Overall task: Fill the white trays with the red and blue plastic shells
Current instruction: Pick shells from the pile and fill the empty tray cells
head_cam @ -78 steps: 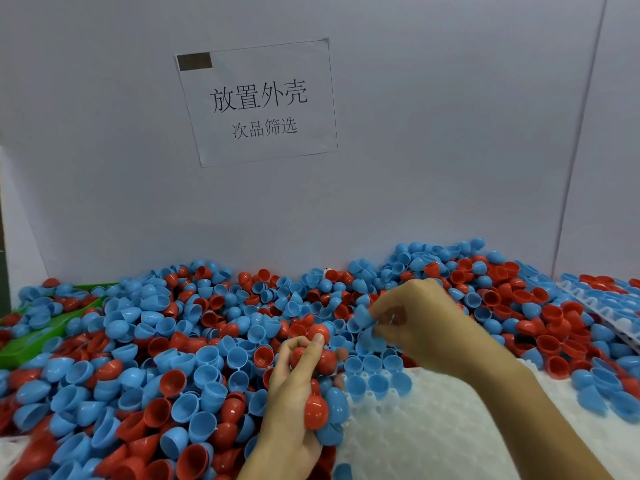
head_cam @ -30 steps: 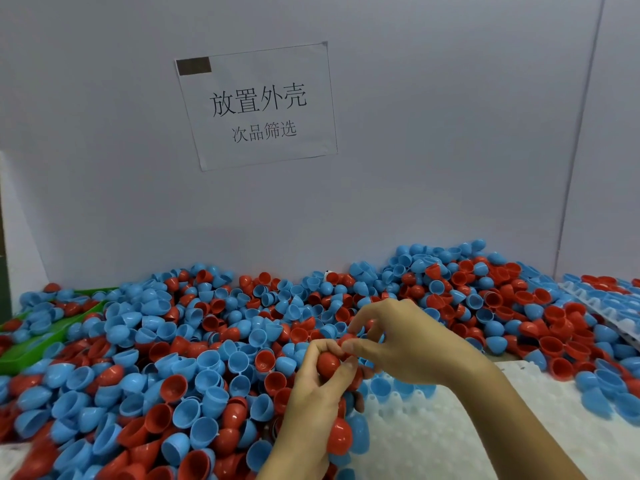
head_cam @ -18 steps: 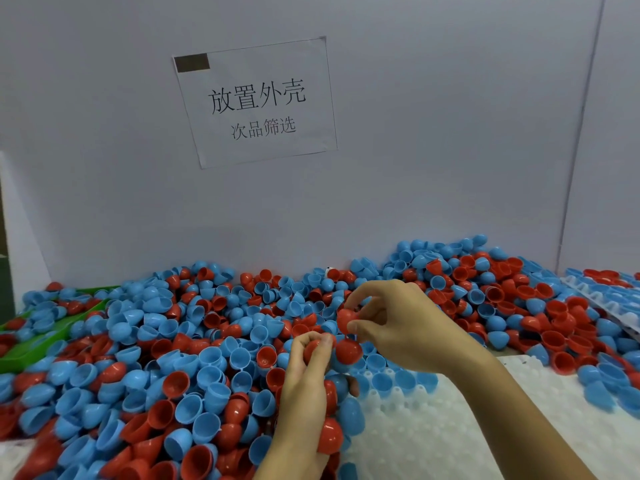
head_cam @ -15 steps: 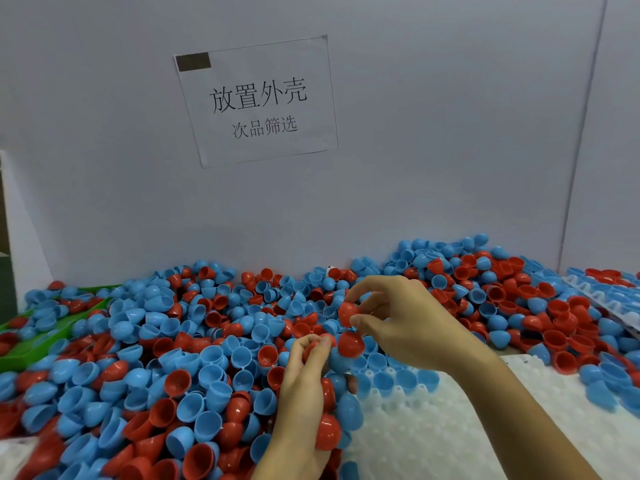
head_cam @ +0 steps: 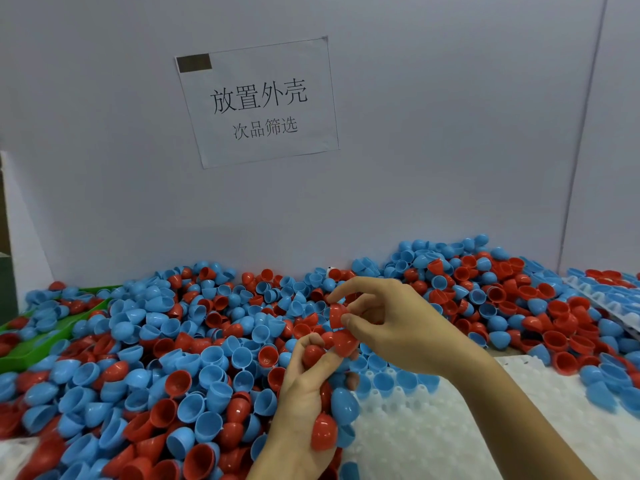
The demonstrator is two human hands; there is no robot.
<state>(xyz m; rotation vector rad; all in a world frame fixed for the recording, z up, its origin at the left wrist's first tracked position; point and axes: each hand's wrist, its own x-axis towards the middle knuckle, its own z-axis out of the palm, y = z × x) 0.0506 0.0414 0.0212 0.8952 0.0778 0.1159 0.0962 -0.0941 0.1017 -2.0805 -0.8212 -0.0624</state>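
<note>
A deep pile of red and blue plastic shells (head_cam: 194, 368) covers the table. A white tray (head_cam: 433, 431) with round pockets lies at the lower right; a row of blue shells (head_cam: 394, 379) sits in its far pockets. My left hand (head_cam: 304, 403) grips a handful of red and blue shells, with a red shell at its fingertips. My right hand (head_cam: 391, 320) is just above it, over the tray's far edge, and pinches a red shell (head_cam: 337, 315) between thumb and fingers.
A green tray (head_cam: 38, 344) half buried in shells lies at the far left. Another white tray (head_cam: 609, 299) holding blue and red shells sits at the far right. A grey wall with a paper sign (head_cam: 259, 102) stands behind the pile.
My right hand placed a blue shell in the tray's far row, then came to my left hand and took a red shell from it. Both hands have stayed close together since.
</note>
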